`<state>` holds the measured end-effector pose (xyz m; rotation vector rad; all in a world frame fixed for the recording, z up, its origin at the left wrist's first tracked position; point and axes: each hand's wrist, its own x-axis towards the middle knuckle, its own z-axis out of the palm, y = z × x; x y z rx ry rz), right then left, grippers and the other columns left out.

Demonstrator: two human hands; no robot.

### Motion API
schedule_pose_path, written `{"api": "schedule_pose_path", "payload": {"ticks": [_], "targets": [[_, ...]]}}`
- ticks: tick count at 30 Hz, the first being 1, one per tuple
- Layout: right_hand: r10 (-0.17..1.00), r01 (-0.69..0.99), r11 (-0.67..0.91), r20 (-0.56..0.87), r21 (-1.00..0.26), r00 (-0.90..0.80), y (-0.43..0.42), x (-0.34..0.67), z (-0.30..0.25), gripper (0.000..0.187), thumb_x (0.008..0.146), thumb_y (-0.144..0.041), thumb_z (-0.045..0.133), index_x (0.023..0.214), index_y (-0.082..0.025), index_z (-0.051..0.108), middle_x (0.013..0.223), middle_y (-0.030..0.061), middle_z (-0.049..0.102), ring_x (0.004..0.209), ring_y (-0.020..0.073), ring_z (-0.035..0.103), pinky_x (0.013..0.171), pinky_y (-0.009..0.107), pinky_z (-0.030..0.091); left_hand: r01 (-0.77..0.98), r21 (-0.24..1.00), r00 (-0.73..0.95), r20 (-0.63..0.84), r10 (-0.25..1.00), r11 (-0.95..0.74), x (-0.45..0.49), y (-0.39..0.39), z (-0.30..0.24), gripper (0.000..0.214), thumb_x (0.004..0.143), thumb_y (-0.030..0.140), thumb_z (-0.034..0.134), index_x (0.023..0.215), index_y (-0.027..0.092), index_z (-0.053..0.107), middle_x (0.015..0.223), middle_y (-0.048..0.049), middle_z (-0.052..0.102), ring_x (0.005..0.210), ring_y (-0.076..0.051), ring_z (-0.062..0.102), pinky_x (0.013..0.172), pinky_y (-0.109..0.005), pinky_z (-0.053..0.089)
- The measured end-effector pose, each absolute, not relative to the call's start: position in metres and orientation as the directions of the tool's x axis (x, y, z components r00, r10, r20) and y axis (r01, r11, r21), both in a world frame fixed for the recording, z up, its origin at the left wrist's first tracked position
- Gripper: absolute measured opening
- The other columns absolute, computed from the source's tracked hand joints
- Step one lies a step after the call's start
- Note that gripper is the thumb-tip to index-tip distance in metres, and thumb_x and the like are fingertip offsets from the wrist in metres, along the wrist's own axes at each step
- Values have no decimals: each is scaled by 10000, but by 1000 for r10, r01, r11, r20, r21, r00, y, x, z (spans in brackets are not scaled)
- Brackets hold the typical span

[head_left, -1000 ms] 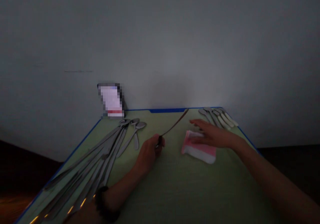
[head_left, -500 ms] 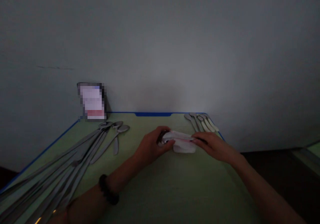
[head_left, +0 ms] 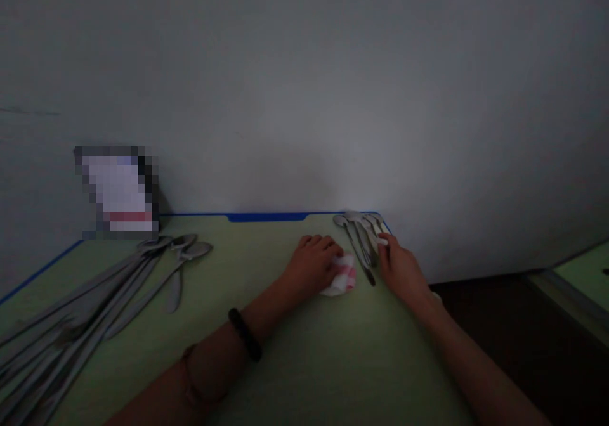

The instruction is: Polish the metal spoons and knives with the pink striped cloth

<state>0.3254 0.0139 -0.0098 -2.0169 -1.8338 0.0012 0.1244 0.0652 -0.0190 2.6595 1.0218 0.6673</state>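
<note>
My left hand (head_left: pixel 314 264) is curled over a crumpled white-and-pink cloth (head_left: pixel 343 275) on the table. Beside the right-hand row of spoons (head_left: pixel 354 232), my right hand (head_left: pixel 404 277) is closed, knuckles up. A small white piece shows at its fingertips and a pale end sticks out by the wrist. It looks like a white-handled spoon, mostly hidden by the hand. The row lies side by side with bowls towards the wall, and its right part is partly covered by my fingers.
On the left of the green table (head_left: pixel 285 362) lies a heap of long metal cutlery (head_left: pixel 95 305). A phone-like device (head_left: pixel 121 188), blurred out, leans against the wall (head_left: pixel 304 96). Blue edging (head_left: pixel 266 217) runs along the table's back. A dark gap lies beyond its right side.
My hands have parted. The left has kept the cloth and lowered it to the table, while the right has moved to the spoon row. The view has turned to the right.
</note>
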Motion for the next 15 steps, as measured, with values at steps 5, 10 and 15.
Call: {"api": "schedule_pose_path", "payload": {"ticks": [5,10,15], "targets": [[946,956,-111,267,-273,186,21,320,-10,383,902,-275,220,1168,-101,434,837,158,659,732,237,629,629,314,403,535,396,686,312,657,-747,128,88,-25,244,696,68,474,841,198,620,872,-39,607,856,-203,537,793,-336,377],[952,953,-149,221,-263,210,26,314,-7,390,903,-290,209,1184,-111,412,823,154,659,733,259,630,634,338,402,486,438,704,316,636,-756,127,98,-29,247,717,82,437,830,193,627,851,-36,611,822,-185,542,771,-310,393],[951,957,-167,216,-238,220,29,310,-6,385,900,-292,218,1182,-113,410,827,162,655,740,259,628,641,346,406,449,456,727,314,611,-768,126,99,-29,236,722,93,446,835,194,626,840,-34,609,832,-186,539,781,-316,397]]}}
